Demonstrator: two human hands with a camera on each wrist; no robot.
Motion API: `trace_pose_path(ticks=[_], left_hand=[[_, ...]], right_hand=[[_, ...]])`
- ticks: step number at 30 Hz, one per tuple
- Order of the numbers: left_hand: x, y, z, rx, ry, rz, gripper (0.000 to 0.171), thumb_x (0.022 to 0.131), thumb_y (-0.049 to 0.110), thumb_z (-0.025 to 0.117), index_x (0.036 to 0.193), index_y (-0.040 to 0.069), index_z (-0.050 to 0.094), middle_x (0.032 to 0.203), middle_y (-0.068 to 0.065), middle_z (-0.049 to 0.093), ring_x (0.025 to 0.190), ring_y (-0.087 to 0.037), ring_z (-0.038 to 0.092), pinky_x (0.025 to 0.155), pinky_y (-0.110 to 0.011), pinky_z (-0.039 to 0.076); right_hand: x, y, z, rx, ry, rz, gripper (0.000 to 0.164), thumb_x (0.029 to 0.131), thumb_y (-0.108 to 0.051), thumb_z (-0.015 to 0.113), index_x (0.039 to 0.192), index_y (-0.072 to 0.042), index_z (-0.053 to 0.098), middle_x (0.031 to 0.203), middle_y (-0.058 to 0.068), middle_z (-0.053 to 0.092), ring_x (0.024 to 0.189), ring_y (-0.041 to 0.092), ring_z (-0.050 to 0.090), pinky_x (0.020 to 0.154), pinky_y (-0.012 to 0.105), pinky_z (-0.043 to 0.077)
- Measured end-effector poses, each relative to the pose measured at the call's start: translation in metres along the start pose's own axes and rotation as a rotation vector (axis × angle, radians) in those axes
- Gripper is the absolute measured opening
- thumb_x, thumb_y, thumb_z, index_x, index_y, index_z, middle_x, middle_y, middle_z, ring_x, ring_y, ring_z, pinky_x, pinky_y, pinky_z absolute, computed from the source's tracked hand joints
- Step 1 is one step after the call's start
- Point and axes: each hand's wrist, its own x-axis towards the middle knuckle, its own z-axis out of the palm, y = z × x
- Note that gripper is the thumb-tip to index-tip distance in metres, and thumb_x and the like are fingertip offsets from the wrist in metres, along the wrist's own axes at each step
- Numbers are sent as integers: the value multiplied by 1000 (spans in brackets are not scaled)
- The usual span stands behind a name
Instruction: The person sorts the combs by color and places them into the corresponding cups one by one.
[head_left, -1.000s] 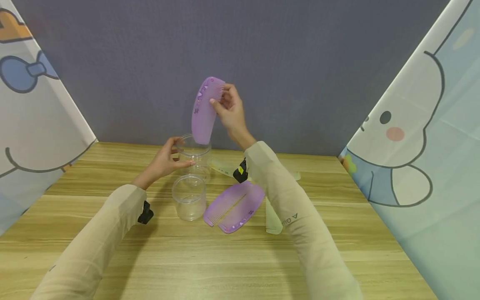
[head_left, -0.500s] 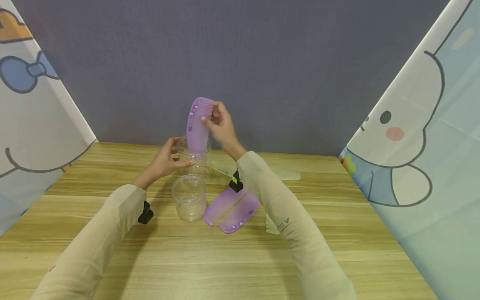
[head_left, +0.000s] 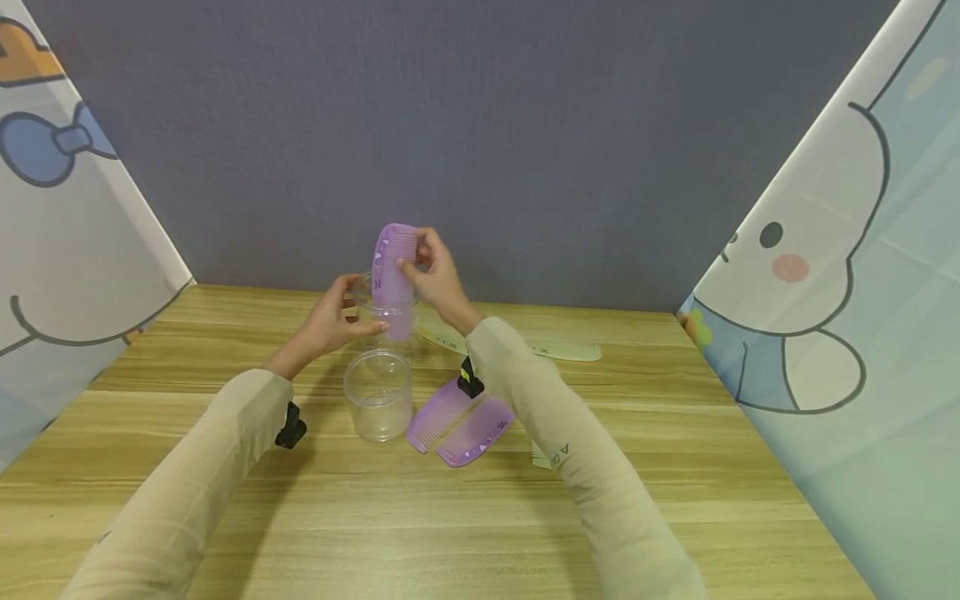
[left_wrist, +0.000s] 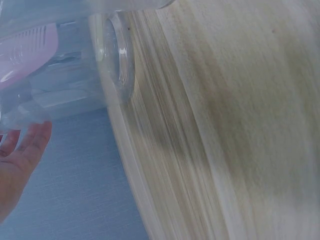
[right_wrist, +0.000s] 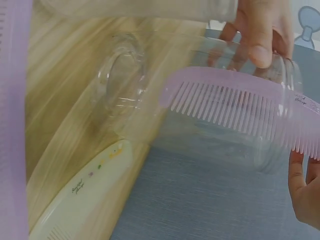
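Note:
My left hand (head_left: 326,321) grips the farther clear plastic jar (right_wrist: 215,145) near its rim, thumb on the near side and fingers on the far side. A purple comb (head_left: 393,279) stands nearly upright, its lower end inside this jar. My right hand (head_left: 438,279) pinches the comb's upper part on the toothed side, thumb in front. In the right wrist view the comb's rounded end shows through the jar wall, short of the jar's bottom. The left wrist view also shows the comb through the clear wall.
A second clear jar (head_left: 378,408) stands in front of the held one. Two purple combs (head_left: 435,421) lie beside it, teeth facing. Pale green combs (head_left: 570,349) lie behind and right, partly hidden by the right sleeve (head_left: 570,450). A grey wall (head_left: 600,167) rises behind the table.
My right hand has come down and slightly left, lowering the purple comb from above the rim into the farther jar. My left hand has kept its grip in place.

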Motion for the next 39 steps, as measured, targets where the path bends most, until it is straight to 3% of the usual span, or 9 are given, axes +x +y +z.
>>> trace_pose_path(ticks=[12,21,24,31,39], left_hand=[[0,-1,1,-19,11,20,93,73,26,77,140,-1,17,140,-25,28,122,-49,37,97,-54,44],[1,-3,0,-10,7,25,95,73,28,77,140,-1,16,141,-25,27,122,-49,38,96,-54,44],[1,-3,0,-8,5,24,96,73,29,77,141,-1,15,141,-25,26,122,-49,38,96,-54,45],[2,-2,0,-8,5,26,97,72,29,78,141,-1,16,142,-26,26,122,-49,38,96,-54,44],[2,-3,-1,-3,1,25,97,73,30,77,141,-1,15,142,-26,25,122,-50,38,95,-54,45]], right_hand=[[-4,5,4,-83,-40,17,38,84,12,52,119,8,39,110,30,58,90,33,57,71,17,50],[-4,6,3,-97,-67,-59,53,81,16,50,129,-2,36,108,30,58,83,35,58,65,21,54],[-3,8,3,-123,-69,-55,49,81,14,51,126,-3,38,108,28,58,82,33,59,66,22,55],[8,36,4,-189,-68,-67,43,85,6,55,123,-10,42,105,21,62,81,27,62,66,22,56],[11,40,6,-234,-63,-96,37,87,1,56,119,-9,44,96,18,61,77,25,63,64,21,56]])
